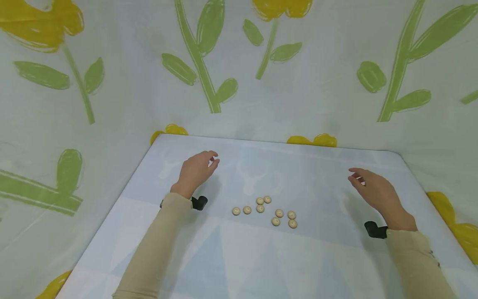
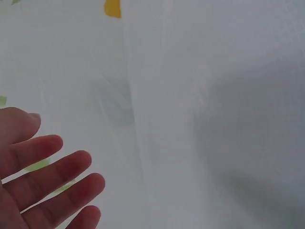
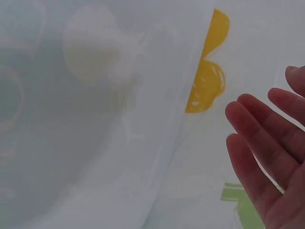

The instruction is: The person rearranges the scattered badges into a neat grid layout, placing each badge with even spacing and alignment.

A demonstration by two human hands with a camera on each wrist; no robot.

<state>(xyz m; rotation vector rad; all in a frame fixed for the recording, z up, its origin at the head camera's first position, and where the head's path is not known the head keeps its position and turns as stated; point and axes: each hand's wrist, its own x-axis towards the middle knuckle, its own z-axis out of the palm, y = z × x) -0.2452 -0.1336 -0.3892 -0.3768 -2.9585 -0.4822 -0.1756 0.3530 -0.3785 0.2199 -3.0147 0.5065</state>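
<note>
Several round beige buttons lie in a loose group on the pale table, some singly and some close together. My left hand hovers over the table up and left of them, its fingers loosely bent and nothing in them. In the left wrist view the fingers are spread and bare. To the right of the buttons, my right hand is held above the table, also without anything in its grasp. The right wrist view shows its fingers relaxed and apart.
A white cloth printed with green stems and yellow flowers hangs behind and around the table. The table's far edge runs beyond both hands. A black strap mount sits on the left wrist, another black mount on the right.
</note>
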